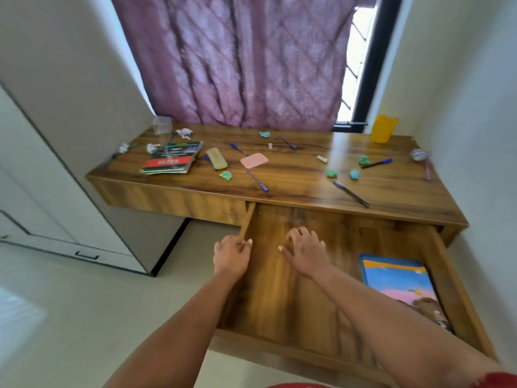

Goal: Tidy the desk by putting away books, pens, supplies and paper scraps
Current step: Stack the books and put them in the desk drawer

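Both forearms reach forward over the open drawer (pixel 279 289). Left hand (pixel 230 254) sits at the drawer's left side wall, fingers curled at its top edge; whether the grip is clamped on the wood I cannot tell. Right hand (pixel 306 249) hangs over the drawer's bare floor, fingers spread apart and loosely bent, its grip holding nothing. A colourful book (pixel 400 284) lies flat in the drawer's right part, well apart from both hands. Beyond the hands, the worktop (pixel 307 175) carries a stack of books (pixel 170 159) at its left, several blue pens (pixel 257 181) scattered across the middle, crumpled paper scraps (pixel 225 175), a pink eraser (pixel 254 160) and a yellow cup (pixel 383 128) at the far right corner.
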